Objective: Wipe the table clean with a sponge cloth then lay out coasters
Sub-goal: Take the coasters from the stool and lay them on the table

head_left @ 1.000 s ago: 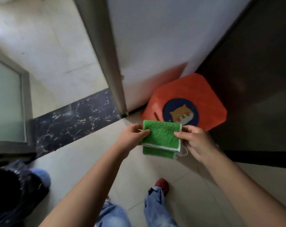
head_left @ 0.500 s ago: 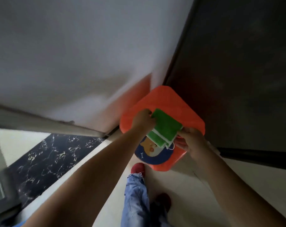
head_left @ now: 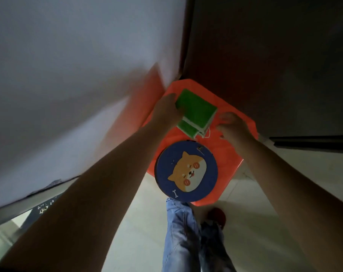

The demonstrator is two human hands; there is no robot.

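A folded green sponge cloth [head_left: 196, 112] with a white edge lies over the far part of a small orange table [head_left: 227, 152]. My left hand [head_left: 166, 111] grips the cloth's left edge, thumb on top. My right hand [head_left: 232, 124] sits just right of the cloth with a small gap between them, fingers loosely curled over the table and holding nothing. A round blue coaster [head_left: 186, 171] with a cartoon dog lies on the table's near part, close below the cloth.
A white wall [head_left: 78, 75] rises to the left of the table and a dark panel [head_left: 274, 65] stands behind and to the right. My jeans legs [head_left: 184, 232] and a red shoe [head_left: 217, 215] are on the pale tiled floor below the table.
The view has swung closer over the orange table. Both hands brought the cloth down onto its far part, and my right hand has let go of the cloth's right edge.
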